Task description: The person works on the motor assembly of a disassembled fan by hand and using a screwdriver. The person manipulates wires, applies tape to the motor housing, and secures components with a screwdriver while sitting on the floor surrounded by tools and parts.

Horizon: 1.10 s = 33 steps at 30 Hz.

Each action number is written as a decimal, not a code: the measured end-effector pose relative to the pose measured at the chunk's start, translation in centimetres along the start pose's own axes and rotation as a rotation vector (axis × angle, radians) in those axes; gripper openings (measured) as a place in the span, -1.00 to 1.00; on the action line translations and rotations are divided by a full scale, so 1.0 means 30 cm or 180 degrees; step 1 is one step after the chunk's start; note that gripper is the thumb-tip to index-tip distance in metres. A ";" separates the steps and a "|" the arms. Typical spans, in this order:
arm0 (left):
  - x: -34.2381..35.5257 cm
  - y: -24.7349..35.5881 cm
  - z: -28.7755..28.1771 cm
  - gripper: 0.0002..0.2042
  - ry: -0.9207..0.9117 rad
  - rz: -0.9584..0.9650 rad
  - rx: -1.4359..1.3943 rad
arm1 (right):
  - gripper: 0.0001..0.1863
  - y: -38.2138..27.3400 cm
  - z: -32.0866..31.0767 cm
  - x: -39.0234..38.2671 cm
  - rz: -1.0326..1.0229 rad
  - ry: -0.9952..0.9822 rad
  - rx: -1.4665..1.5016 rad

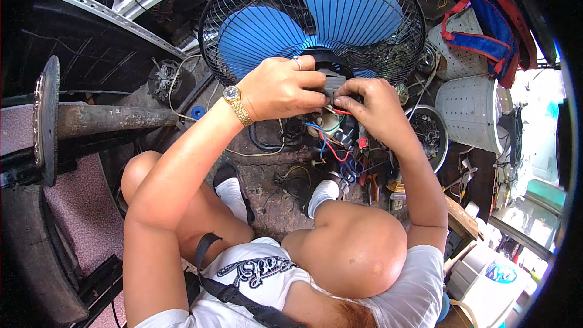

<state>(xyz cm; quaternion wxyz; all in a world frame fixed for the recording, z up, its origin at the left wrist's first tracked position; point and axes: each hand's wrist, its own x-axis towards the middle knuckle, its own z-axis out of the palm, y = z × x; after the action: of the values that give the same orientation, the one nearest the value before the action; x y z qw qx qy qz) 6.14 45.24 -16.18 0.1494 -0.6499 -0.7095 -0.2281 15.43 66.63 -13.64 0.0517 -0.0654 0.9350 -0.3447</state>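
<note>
An electric fan with blue blades (352,12) and a black wire cage stands in front of me. Behind its hub is a grey and black motor housing (333,78). My left hand (279,91), with a ring and a gold watch, is closed at the housing; its fingertips pinch something too small to make out. Close to its right, my right hand (373,108) pinches a short red wire (342,112) between thumb and fingers. Below both hands hang loose blue and red wires (328,140), beside a green one and the fan's exposed inner parts.
Blue-handled scissors (351,171) and orange-handled pliers (373,188) lie on the floor near my foot. A metal bowl (442,140) of small parts and a white perforated basket (467,112) stand at right. A metal post with a round plate (47,118) juts in at left.
</note>
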 end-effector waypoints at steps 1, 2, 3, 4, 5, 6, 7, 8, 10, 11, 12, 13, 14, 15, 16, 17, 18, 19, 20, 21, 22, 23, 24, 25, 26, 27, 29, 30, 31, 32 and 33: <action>0.007 0.004 0.000 -0.84 -0.0029 -0.0039 -0.0047 | -0.83 0.000 0.000 0.001 -0.0062 0.0016 0.0021; 0.013 0.010 0.001 -0.83 -0.0058 -0.0078 -0.0093 | -0.84 0.000 -0.003 0.001 -0.0098 -0.0008 0.0089; 0.019 0.017 0.001 -0.84 -0.0055 -0.0213 -0.0212 | -0.84 0.002 -0.010 0.000 -0.0134 -0.0031 0.0156; 0.023 0.028 -0.003 -0.84 -0.0059 -0.0356 -0.0322 | -0.85 0.001 -0.015 0.002 -0.0181 -0.0058 0.0232; 0.024 0.038 -0.005 -0.84 -0.0062 -0.0499 -0.0432 | -0.86 -0.004 -0.021 -0.001 -0.0173 -0.0010 0.0193; 0.020 0.045 0.000 -0.85 0.0040 -0.0709 -0.0670 | -0.87 -0.011 -0.029 -0.007 -0.0165 0.0039 0.0154; 0.016 0.055 0.010 -0.86 0.0148 -0.0912 -0.0915 | -0.87 -0.015 -0.034 -0.012 -0.0150 0.0091 0.0108; 0.011 0.065 0.016 -0.87 0.0256 -0.1115 -0.1160 | -0.87 -0.011 -0.030 -0.011 -0.0246 0.0261 0.0339; -0.002 0.092 0.024 -0.89 0.0361 -0.1571 -0.1436 | -0.85 0.003 -0.007 -0.007 -0.0431 0.0605 0.0802; -0.008 0.100 0.029 -0.89 0.0419 -0.1715 -0.1502 | -0.84 0.007 0.013 -0.008 -0.0322 0.0712 0.1111; -0.014 0.107 0.036 -0.89 0.0475 -0.1861 -0.1566 | -0.82 0.008 0.040 -0.010 -0.0214 0.0819 0.1421; -0.016 0.114 0.043 -0.89 0.0467 -0.2036 -0.1607 | -0.81 0.008 0.061 -0.012 -0.0111 0.0927 0.1725; -0.016 0.120 0.050 -0.89 0.0495 -0.2107 -0.1648 | -0.82 0.009 0.079 -0.015 -0.0128 0.1015 0.1873; -0.013 0.127 0.058 -0.89 0.0524 -0.2179 -0.1688 | -0.82 0.010 0.097 -0.018 -0.0147 0.1102 0.2021; -0.012 0.132 0.059 -0.89 0.0547 -0.2266 -0.1716 | -0.82 0.007 0.108 -0.021 -0.0171 0.1179 0.2184; -0.014 0.132 0.060 -0.89 0.0562 -0.2293 -0.1712 | -0.74 0.003 0.110 -0.022 -0.0288 0.1104 0.2044; -0.016 0.133 0.060 -0.88 0.0577 -0.2319 -0.1707 | -0.71 0.000 0.115 -0.018 -0.0215 0.1041 0.2327; -0.011 0.133 0.061 -0.88 0.0599 -0.2331 -0.1718 | -0.67 -0.004 0.119 -0.015 -0.0134 0.0987 0.2591; -0.008 0.136 0.060 -0.87 0.0584 -0.2451 -0.1810 | -0.63 -0.004 0.121 -0.013 -0.0051 0.0931 0.2855; -0.005 0.143 0.057 -0.87 0.0569 -0.2571 -0.1902 | -0.55 0.017 0.116 -0.011 -0.0037 0.0711 0.3010; -0.002 0.147 0.051 -0.86 0.0552 -0.2701 -0.1983 | -0.54 0.024 0.117 -0.010 -0.0062 0.0720 0.3045; 0.003 0.147 0.047 -0.86 0.0499 -0.2760 -0.1988 | -0.53 0.029 0.118 -0.009 -0.0087 0.0729 0.3080; 0.007 0.147 0.044 -0.86 0.0446 -0.2819 -0.1994 | -0.52 0.031 0.118 -0.008 -0.0111 0.0739 0.3113; 0.009 0.148 0.039 -0.85 0.0393 -0.2880 -0.1994 | -0.50 0.028 0.118 -0.007 -0.0113 0.0782 0.3112; 0.007 0.146 0.041 -0.85 0.0385 -0.2849 -0.1926 | -0.48 0.024 0.118 -0.006 -0.0113 0.0825 0.3111; 0.003 0.143 0.045 -0.84 0.0377 -0.2818 -0.1858 | -0.46 0.021 0.118 -0.005 -0.0114 0.0870 0.3110; 0.005 0.141 0.047 -0.83 0.0347 -0.2780 -0.1793 | -0.44 0.028 0.117 -0.002 -0.0167 0.0901 0.3094; 0.007 0.141 0.044 -0.83 0.0326 -0.2778 -0.1789 | -0.42 0.031 0.117 -0.002 -0.0193 0.0917 0.3086; 0.007 0.141 0.041 -0.82 0.0306 -0.2781 -0.1782 | -0.42 0.029 0.116 -0.003 -0.0158 0.0904 0.3085; 0.006 0.141 0.042 -0.82 0.0310 -0.2781 -0.1785 | -0.42 0.026 0.116 -0.004 -0.0122 0.0891 0.3084; 0.004 0.140 0.044 -0.82 0.0314 -0.2780 -0.1787 | -0.41 0.023 0.115 -0.005 -0.0086 0.0878 0.3082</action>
<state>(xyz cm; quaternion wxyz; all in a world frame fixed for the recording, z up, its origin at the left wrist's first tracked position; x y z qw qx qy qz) 10.40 46.25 -16.68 -0.1065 -0.2968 -0.8181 -0.4810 16.01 64.97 -16.70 -0.0524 0.0002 0.6650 -0.7450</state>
